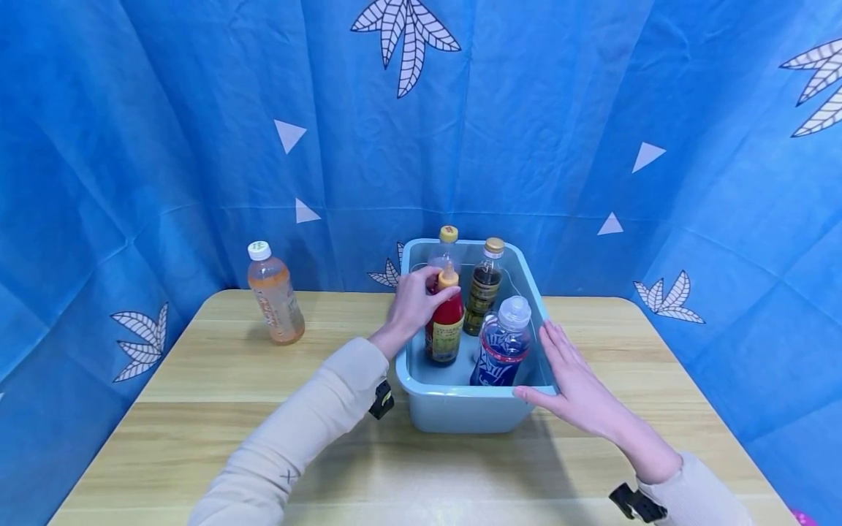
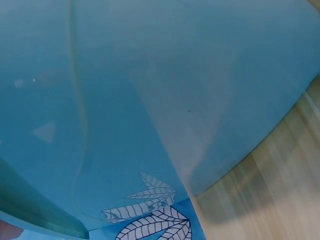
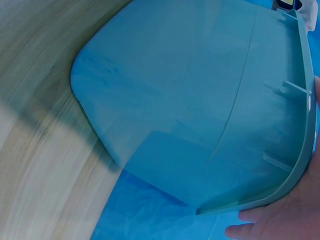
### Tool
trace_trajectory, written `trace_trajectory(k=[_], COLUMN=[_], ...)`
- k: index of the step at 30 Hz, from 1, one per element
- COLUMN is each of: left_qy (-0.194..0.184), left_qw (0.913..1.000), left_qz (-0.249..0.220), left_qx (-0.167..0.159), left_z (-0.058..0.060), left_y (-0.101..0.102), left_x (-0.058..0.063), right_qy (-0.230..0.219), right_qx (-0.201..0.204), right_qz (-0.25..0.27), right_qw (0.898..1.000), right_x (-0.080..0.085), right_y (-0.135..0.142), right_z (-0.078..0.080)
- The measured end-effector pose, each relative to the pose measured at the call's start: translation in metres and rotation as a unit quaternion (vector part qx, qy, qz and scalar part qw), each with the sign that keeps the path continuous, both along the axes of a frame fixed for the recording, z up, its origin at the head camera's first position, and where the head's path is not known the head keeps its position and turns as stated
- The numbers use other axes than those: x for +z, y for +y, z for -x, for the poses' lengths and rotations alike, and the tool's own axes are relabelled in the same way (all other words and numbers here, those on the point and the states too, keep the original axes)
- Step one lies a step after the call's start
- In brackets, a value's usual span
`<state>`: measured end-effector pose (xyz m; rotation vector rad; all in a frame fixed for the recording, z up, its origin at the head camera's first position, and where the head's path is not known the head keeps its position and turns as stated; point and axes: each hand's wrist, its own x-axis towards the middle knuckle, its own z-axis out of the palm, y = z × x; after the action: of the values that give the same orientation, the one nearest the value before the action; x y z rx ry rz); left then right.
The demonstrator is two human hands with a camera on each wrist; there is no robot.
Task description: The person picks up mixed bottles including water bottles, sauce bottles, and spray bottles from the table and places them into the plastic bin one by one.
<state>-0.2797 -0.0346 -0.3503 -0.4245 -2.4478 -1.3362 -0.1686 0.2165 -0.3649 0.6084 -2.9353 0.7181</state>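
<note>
A light blue plastic bin (image 1: 473,409) holds several bottles. My left hand (image 1: 416,301) reaches over its left rim, thumb and forefinger pinching the top of a red sauce bottle (image 1: 445,329) with a yellow cap. Behind it stands a clear bottle (image 1: 448,248) with a yellow cap, partly hidden. A dark bottle (image 1: 483,292) with a gold cap is to its right. Nearer the front right corner leans a blue-labelled bottle (image 1: 503,347) with a clear cap. My right hand (image 1: 579,387) rests on the bin's right front corner, fingers stretched along the rim and thumb at the front edge.
A bottle of orange drink (image 1: 276,296) with a white cap stands on the wooden table (image 1: 197,424), left of the bin. A blue cloth (image 1: 526,131) with leaf prints hangs behind the table and along both sides. Both wrist views mostly show the bin's outer wall (image 3: 175,90).
</note>
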Motion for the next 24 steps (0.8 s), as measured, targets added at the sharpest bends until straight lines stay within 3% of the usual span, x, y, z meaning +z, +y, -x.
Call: trace_trajectory(k=[24], left_qy=[-0.039], left_qw=[0.9991], left_qz=[0.018], left_qx=[-0.007], left_z=[0.0033], left_y=[-0.0007], left_x=[-0.0006], right_qy=[0.006], right_qx=[0.003], right_qz=[-0.001], right_qw=[1.000], right_x=[0.0014], right_y=[-0.0010], right_z=[-0.0002])
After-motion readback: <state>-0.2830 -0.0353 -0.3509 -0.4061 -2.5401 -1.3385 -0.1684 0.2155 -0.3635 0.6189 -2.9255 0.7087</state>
